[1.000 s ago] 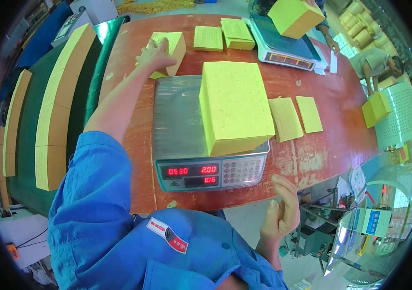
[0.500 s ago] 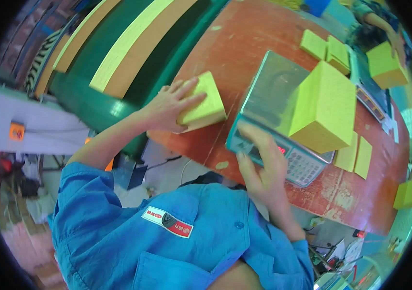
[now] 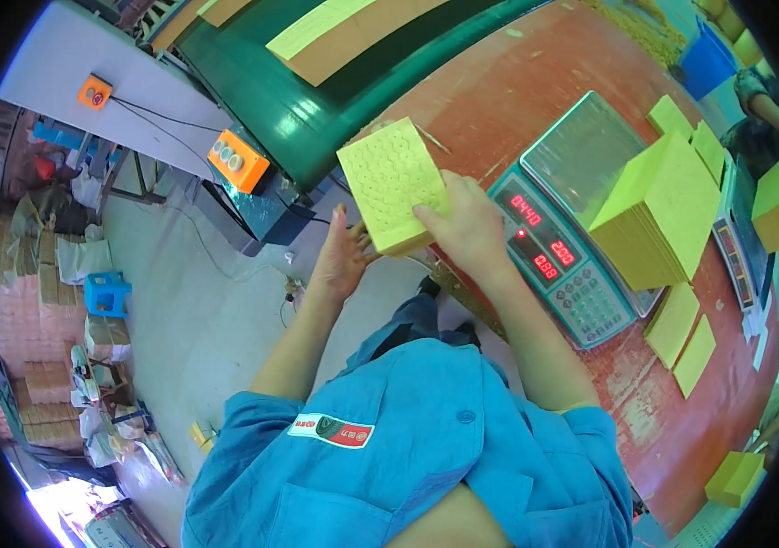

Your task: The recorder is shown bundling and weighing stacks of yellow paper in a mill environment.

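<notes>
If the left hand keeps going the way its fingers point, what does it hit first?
The left hand points up toward the yellow stack that the right hand holds. It would probably meet that stack's lower edge first; it looks nearly touching, though depth is unclear.

Grey concrete floor, prob. workshop, daylit.

The scale's display panel sits at about two o'clock from the centre, a slanted dark strip with three rows of glowing red digits above a grey keypad. A second scale's screen lies out at three o'clock, thin and dark, too small to make out. On the blue shirt at six o'clock is a sewn chest label, white with red and a dark green emblem. Stacked tan packages fill the nine o'clock edge.
</notes>
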{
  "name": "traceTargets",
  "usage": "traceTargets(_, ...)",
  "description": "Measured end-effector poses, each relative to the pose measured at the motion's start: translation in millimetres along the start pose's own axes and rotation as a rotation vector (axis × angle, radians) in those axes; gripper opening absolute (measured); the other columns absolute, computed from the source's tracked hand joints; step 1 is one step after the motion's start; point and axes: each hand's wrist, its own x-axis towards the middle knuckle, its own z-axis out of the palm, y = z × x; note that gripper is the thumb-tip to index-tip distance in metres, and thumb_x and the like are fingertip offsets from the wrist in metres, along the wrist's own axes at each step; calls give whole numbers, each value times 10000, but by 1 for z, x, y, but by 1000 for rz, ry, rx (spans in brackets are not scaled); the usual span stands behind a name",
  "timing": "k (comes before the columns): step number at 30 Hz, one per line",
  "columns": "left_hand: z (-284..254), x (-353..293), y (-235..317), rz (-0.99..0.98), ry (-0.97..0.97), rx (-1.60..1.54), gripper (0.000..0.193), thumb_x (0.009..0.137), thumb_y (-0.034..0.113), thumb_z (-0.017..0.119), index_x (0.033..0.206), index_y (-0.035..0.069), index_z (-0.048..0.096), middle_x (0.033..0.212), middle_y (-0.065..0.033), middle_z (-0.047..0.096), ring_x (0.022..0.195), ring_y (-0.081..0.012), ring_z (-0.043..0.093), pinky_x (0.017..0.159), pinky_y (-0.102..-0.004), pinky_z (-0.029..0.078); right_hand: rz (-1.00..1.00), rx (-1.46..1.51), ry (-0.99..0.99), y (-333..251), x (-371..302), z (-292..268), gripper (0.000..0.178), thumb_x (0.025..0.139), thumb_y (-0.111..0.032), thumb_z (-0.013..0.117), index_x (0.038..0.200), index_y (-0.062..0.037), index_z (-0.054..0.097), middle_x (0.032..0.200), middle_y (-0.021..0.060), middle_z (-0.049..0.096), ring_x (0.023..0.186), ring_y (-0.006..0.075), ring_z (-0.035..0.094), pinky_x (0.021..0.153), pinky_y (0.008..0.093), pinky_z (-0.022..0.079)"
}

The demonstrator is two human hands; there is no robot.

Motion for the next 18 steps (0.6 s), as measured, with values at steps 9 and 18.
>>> traceTargets(9,16,9,20,56,-192,122,589,909,349,591,1414,119,396,1380,-79,517,1240,-236,522,1009,-424,424,43,474,69,7,-50,14,502,829,-239,689,1196,68,537,1135,249,586,1059,353,602,902,403,489)
traceTargets(18,3,12,24,6,-284,22,543,914,399,532,1358,90,485,1312,-64,588,1181,-231,571,972,-413,440,366,565,144,39,-89,25,429,909,-241,616,1215,54,557,1058,202,656,897,255,669,779,353,538)
